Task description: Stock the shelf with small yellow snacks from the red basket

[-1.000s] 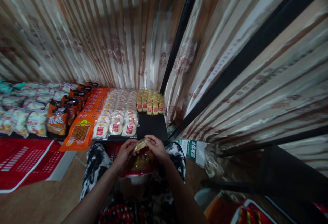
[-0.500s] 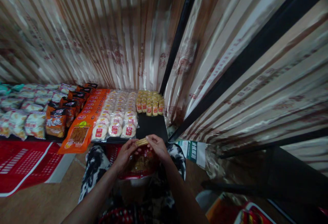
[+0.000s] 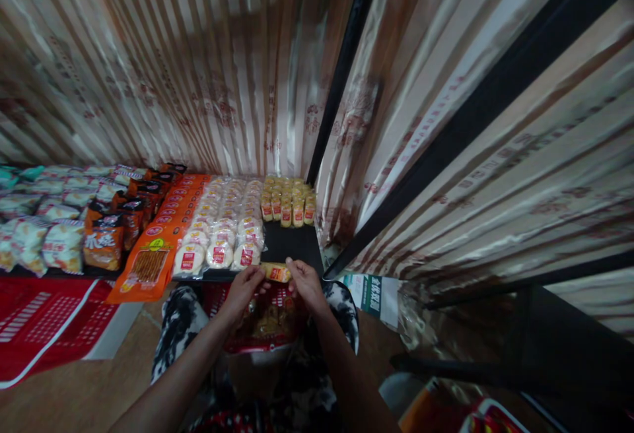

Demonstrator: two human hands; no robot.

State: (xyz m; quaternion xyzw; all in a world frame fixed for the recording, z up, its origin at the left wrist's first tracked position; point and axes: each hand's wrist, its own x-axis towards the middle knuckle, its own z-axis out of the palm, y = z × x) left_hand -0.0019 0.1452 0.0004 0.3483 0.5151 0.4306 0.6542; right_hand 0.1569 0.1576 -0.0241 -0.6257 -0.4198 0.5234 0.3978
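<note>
Between my two hands is a small yellow snack packet [image 3: 276,272] with a red and orange label facing up. My left hand [image 3: 246,290] pinches its left end, and my right hand [image 3: 306,286] grips the right end. Just below them, a red basket [image 3: 271,346] sits between my knees with more yellowish packets inside, partly hidden by my hands. Beyond my hands, similar yellow packets [image 3: 290,205] stand in rows at the right end of a black shelf [image 3: 292,243].
Left along the shelf lie clear-wrapped round cakes [image 3: 218,251], flat orange snack bags [image 3: 151,258], orange-black bags [image 3: 104,241] and white bags [image 3: 64,245]. A black post [image 3: 341,83] rises at the corner before pleated curtains. A red basket [image 3: 39,321] stands at lower left.
The packet has been turned between my fingers, so its printed label now faces up instead of its plain ridged side. Both hands still hold it near the shelf's front edge.
</note>
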